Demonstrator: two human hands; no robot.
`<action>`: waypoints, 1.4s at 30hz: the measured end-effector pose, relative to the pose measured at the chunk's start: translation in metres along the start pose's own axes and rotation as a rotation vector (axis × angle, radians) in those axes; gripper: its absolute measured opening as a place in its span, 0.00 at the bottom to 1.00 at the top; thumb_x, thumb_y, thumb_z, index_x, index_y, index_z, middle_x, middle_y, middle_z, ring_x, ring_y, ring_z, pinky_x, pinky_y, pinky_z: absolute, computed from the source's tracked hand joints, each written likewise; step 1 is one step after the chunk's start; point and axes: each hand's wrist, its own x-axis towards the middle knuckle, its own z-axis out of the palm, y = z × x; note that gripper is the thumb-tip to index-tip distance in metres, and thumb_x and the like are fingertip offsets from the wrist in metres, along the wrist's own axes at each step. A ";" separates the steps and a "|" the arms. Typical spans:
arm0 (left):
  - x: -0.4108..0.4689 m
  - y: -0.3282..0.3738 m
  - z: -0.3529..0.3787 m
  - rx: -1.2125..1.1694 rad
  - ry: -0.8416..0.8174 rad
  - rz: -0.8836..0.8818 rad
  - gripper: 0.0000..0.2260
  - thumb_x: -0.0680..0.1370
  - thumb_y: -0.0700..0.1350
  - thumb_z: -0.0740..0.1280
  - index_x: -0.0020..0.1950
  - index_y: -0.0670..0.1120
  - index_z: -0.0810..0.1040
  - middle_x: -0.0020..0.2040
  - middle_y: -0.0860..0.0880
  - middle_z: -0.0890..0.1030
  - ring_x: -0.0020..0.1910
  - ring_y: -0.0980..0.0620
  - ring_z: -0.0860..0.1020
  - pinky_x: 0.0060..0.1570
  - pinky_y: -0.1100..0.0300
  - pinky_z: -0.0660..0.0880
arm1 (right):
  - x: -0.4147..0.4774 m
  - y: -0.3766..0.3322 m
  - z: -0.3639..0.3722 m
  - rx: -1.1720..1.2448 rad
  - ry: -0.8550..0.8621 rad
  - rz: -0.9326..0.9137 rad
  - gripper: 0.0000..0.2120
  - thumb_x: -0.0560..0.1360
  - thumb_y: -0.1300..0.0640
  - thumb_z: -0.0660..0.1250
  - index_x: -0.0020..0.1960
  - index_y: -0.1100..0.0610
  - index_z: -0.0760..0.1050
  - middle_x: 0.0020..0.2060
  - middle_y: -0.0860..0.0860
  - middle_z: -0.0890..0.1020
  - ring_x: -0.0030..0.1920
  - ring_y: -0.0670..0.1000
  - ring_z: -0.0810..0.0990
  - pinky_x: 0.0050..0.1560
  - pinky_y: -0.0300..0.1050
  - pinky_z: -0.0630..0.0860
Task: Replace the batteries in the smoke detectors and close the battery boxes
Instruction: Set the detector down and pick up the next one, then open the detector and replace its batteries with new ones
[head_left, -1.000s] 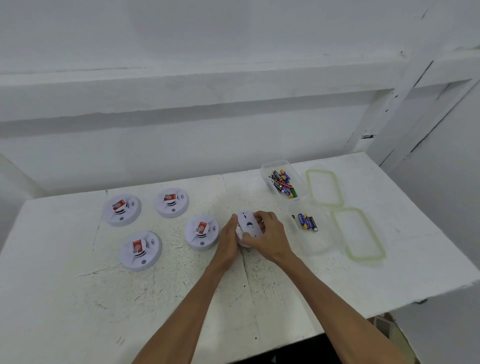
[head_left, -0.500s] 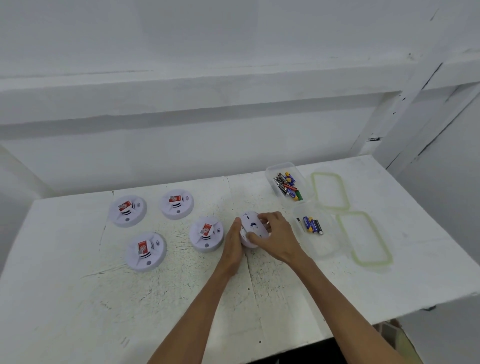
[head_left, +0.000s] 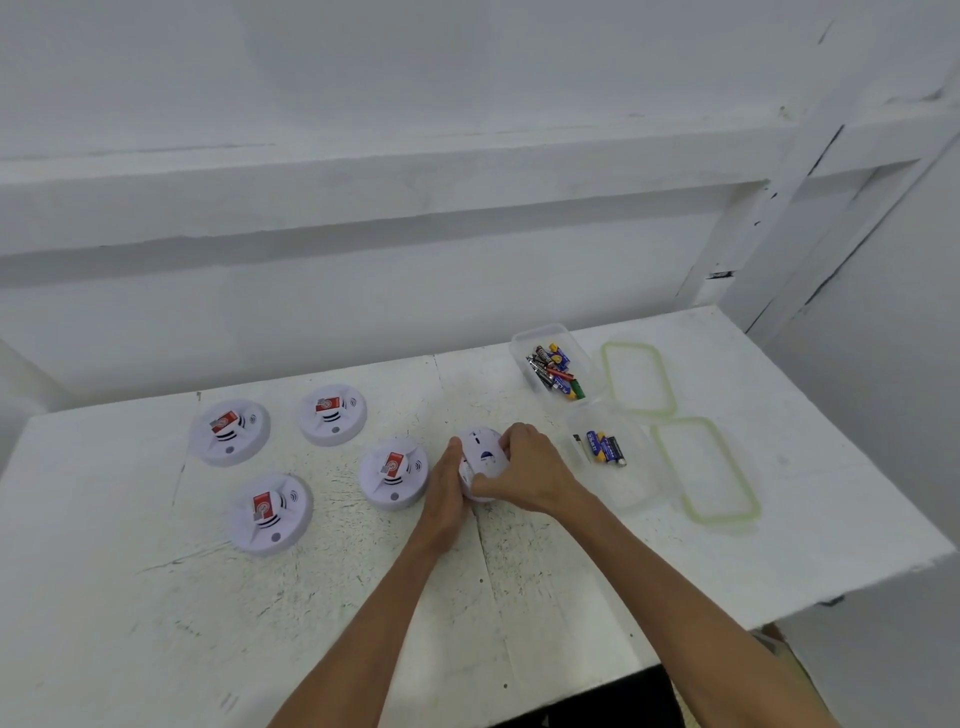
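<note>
Gripping one smoke detector (head_left: 483, 451) over the table (head_left: 156, 623), left hand (head_left: 445, 496) and right hand (head_left: 531, 472) both curled round it
Looked like first of five; four other detectors (head_left: 395, 474) lay face-up left of it, untouched

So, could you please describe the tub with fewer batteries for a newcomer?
At the right of the white table, two clear tubs stand beside green-rimmed lids. Yours is the nearer tub, beside the right hand; it holds few batteries, the farther tub many.
</note>
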 end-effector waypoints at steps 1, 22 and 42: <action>-0.001 0.002 0.000 -0.008 0.000 -0.003 0.27 0.87 0.56 0.44 0.76 0.44 0.72 0.68 0.47 0.81 0.66 0.53 0.80 0.68 0.58 0.76 | 0.001 -0.002 -0.002 -0.005 -0.023 0.012 0.30 0.64 0.39 0.77 0.54 0.57 0.70 0.46 0.50 0.75 0.46 0.49 0.76 0.39 0.40 0.72; -0.008 0.016 0.007 -0.297 0.163 -0.085 0.23 0.87 0.57 0.50 0.68 0.46 0.78 0.61 0.43 0.86 0.60 0.45 0.84 0.58 0.55 0.81 | 0.011 -0.007 -0.026 0.307 0.197 0.088 0.14 0.79 0.55 0.66 0.61 0.61 0.71 0.52 0.57 0.81 0.48 0.55 0.81 0.44 0.50 0.83; -0.008 0.006 0.004 -0.310 0.165 -0.025 0.09 0.82 0.36 0.64 0.61 0.44 0.77 0.59 0.43 0.85 0.58 0.44 0.84 0.54 0.51 0.82 | 0.012 0.007 -0.007 0.179 0.143 0.240 0.21 0.82 0.57 0.60 0.73 0.64 0.65 0.67 0.61 0.75 0.66 0.60 0.75 0.62 0.47 0.72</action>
